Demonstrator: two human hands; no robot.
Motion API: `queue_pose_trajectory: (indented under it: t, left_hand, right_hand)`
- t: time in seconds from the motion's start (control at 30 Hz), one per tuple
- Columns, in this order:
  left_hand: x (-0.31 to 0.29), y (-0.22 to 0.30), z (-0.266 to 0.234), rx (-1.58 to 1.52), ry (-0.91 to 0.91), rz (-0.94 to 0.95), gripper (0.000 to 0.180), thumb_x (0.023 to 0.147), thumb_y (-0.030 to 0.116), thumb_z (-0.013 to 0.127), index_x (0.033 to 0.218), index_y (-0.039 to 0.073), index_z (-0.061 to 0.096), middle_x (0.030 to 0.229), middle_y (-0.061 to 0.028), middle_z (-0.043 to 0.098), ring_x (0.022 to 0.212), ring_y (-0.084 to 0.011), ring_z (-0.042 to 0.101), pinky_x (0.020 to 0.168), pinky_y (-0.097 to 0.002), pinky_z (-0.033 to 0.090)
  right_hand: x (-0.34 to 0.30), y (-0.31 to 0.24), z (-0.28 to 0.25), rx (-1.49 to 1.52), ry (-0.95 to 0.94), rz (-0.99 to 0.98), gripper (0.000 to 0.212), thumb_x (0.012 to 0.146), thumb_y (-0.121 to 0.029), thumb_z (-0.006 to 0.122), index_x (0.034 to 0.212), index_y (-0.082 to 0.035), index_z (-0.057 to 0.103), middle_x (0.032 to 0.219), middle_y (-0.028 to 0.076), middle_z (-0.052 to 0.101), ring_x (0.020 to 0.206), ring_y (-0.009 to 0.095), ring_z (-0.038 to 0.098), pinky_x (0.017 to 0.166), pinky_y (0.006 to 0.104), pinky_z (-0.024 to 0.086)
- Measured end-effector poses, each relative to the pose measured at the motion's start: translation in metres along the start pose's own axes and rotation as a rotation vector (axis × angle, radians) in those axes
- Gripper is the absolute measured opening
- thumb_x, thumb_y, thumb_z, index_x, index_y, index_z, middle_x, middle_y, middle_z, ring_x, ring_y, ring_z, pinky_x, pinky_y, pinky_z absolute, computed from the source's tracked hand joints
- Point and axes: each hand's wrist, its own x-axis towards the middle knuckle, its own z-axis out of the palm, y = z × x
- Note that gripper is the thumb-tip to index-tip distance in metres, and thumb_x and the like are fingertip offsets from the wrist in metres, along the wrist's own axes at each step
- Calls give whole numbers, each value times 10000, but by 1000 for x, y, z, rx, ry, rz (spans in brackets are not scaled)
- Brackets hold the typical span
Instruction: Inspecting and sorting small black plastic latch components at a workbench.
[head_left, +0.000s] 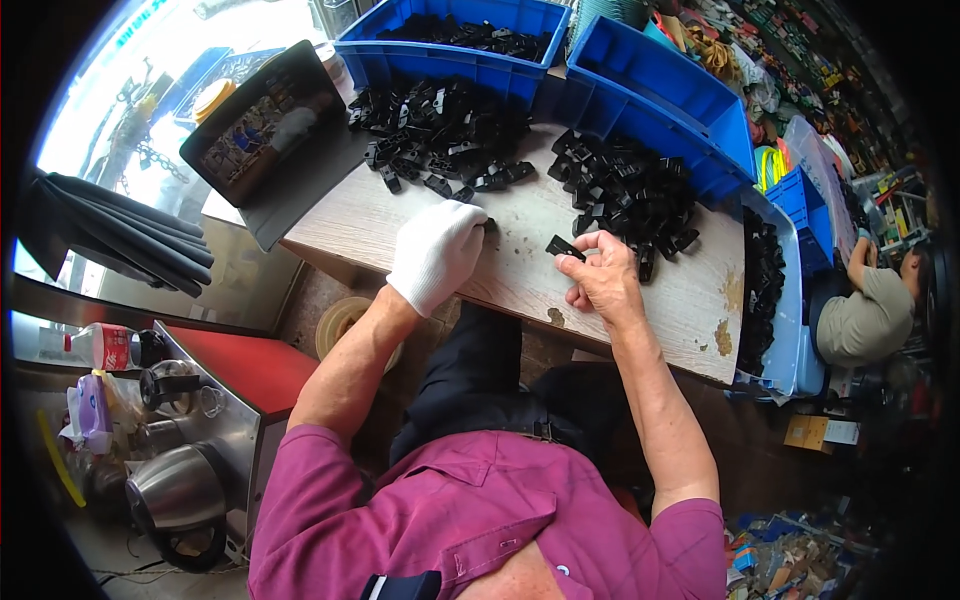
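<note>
Worn, chipped wooden bench carries two heaps of angular black plastic clips. Bare right hand pinches one flat black clip at its 10 o'clock. White knit-gloved left hand lies curled, palm down; contents not discernible.

Two heaps of black plastic parts, perhaps four blue bins, one kettle

- Dark tablet screen propped tilted at table's far left corner, showing small mixed-colour picture (detail too blurred).
- Red-and-white labelled bottle lying on left shelf.
- Purple-white soft pack just below it, beside kettle.
- Brown cardboard box with white label on floor, right.
</note>
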Motion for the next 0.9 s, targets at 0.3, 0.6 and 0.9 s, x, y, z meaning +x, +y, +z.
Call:
queue_pose_trajectory:
  t: [0.3, 0.6, 0.9]
  left_hand:
    - [10, 31, 11, -335, -116, -186, 266, 850, 80, 686, 1110, 25, 687, 981, -170, 705, 845, -350, 685, 752, -399, 550]
    - [30, 30, 47, -355, -190, 215, 220, 862, 54, 628, 1063, 51, 718, 948, -135, 703, 905, -343, 666, 780, -419, 541]
    - [35, 20, 52, -390, -338, 327, 291, 844, 4, 638, 1119, 57, 718, 982, -129, 692, 885, -336, 661, 778, -406, 541]
  right_hand:
    - [1, -3, 1, -109, 12, 5, 281, 835, -67, 757, 1050, 25, 602, 571, 17, 576, 408, 87, 544, 337, 224, 376]
    - [6, 2, 2, -159, 17, -17, 254, 789, -32, 696, 1032, 23, 645, 560, 52, 611, 433, 114, 595, 372, 261, 449]
    - [4, 2, 6, -187, 57, -24, 239, 779, -30, 697, 1011, 14, 659, 548, 46, 618, 435, 117, 604, 387, 266, 474]
